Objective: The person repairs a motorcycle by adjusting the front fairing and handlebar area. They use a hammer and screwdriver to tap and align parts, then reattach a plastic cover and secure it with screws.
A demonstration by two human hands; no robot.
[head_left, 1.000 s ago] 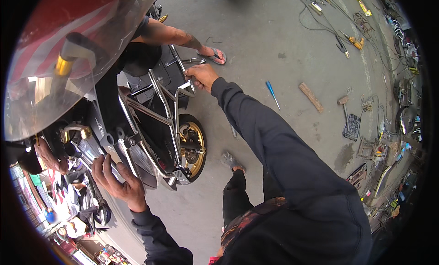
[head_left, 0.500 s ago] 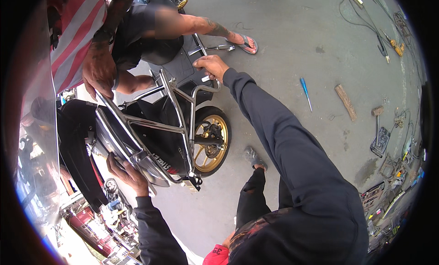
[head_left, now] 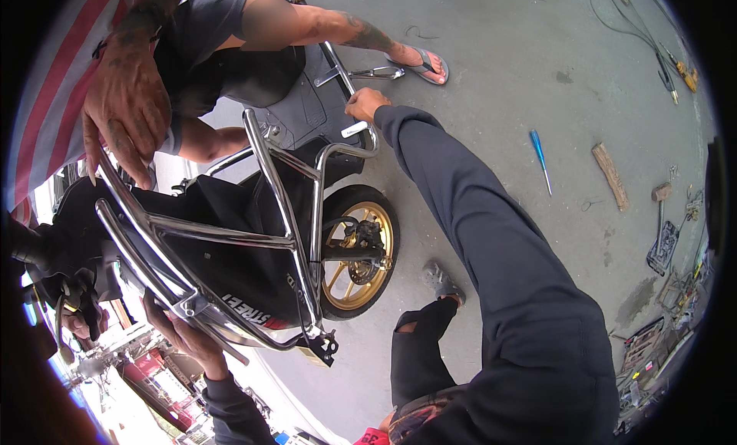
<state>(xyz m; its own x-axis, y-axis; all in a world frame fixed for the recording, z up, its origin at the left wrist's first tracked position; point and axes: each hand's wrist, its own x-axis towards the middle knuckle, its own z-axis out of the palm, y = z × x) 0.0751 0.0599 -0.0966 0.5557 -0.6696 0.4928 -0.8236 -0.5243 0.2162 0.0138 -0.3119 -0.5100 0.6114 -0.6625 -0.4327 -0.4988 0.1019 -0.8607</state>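
A chrome tubular guard frame [head_left: 284,207] runs around a black motorbike [head_left: 223,215] with a gold front wheel [head_left: 359,253]. My right hand [head_left: 364,105] reaches out in a dark sleeve and is closed on the far end of the chrome bar. My left hand [head_left: 178,334] grips the frame's near lower bar from underneath, by a bolted bracket. Another person in a dark shirt stands across the bike; that person's hand [head_left: 127,115] rests with spread fingers on the frame's left bar.
Grey concrete floor with a blue screwdriver [head_left: 540,159], a wooden block [head_left: 610,175] and a hammer [head_left: 660,203] to the right. Cables and several tools [head_left: 668,61] lie at the right rim. The other person's sandalled foot [head_left: 421,61] stands beyond the bike; my shoe [head_left: 441,280] is near the wheel.
The view has swung down and left, so the bike and frame sit more centred. The other person's hand has come down onto the frame's left bar. My hands keep their grips.
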